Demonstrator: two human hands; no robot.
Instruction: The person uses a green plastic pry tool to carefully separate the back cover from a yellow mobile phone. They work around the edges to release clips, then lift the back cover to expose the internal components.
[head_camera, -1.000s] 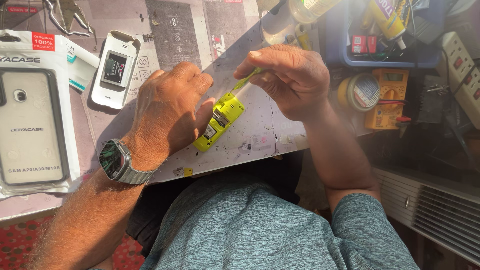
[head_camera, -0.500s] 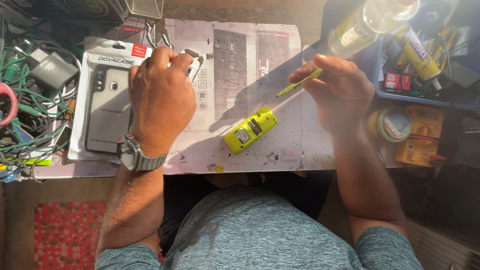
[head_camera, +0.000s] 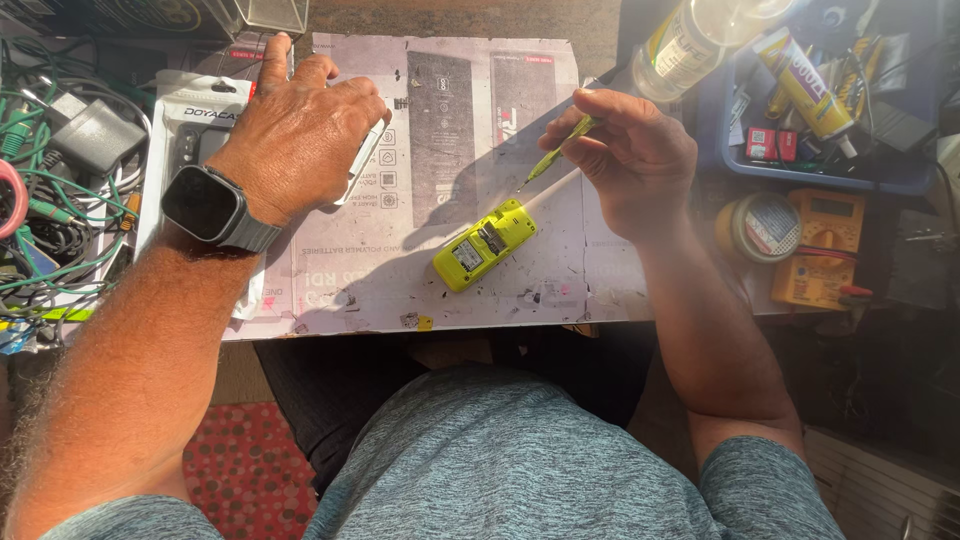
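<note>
A small yellow-green handset (head_camera: 483, 244) with a white antenna lies tilted on the printed cardboard work mat (head_camera: 440, 120). My right hand (head_camera: 625, 160) holds a thin green screwdriver (head_camera: 555, 155), tip pointing down-left, just above and right of the handset. My left hand (head_camera: 300, 135), with a dark smartwatch on the wrist, rests palm down on a white phone (head_camera: 362, 165) at the mat's left, beside a packaged phone case (head_camera: 190, 125). I cannot see whether its fingers grip the phone.
A tangle of green cables and a grey adapter (head_camera: 60, 170) fills the left. At the right stand a clear bottle (head_camera: 690, 35), a blue tray (head_camera: 830, 170) of tubes and small parts, a round tin (head_camera: 760, 225) and a yellow multimeter (head_camera: 820, 250).
My left hand let go of the yellow-green handset and moved up-left onto the white phone. The handset now lies alone on the mat, and the right hand keeps the screwdriver.
</note>
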